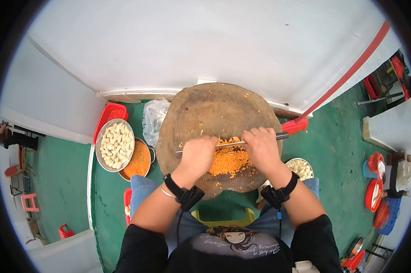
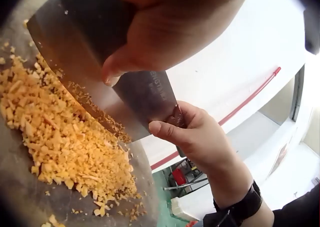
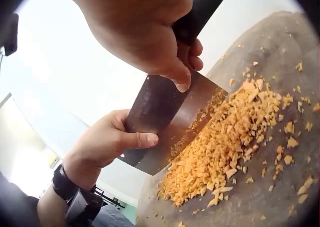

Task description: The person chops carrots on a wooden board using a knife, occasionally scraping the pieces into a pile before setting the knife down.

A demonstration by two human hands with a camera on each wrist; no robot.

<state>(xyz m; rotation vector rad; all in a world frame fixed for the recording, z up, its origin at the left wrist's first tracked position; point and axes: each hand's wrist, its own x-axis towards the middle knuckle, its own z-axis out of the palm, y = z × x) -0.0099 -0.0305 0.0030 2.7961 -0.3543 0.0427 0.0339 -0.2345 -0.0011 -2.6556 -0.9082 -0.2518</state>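
A cleaver (image 1: 230, 144) with a wide metal blade and a dark handle (image 1: 282, 136) spans a pile of finely chopped orange bits (image 1: 230, 163) on a round wooden chopping block (image 1: 205, 107). My left hand (image 1: 198, 157) pinches the blade near its far end, thumb (image 2: 120, 64) flat on the face. At the other end my right hand (image 3: 135, 31) grips the cleaver where handle meets blade, its thumb also against the metal. In both wrist views the blade leans with its edge at the pile, and small orange crumbs cling along its lower face.
Left of the block stand a metal bowl of pale crescent-shaped pieces (image 1: 116, 144), a pan of orange mash (image 1: 139, 160) and a clear plastic bag (image 1: 154, 119). Another bowl of pale pieces (image 1: 300, 167) is by the right knee. A white wall (image 1: 205, 45) rises directly behind the block.
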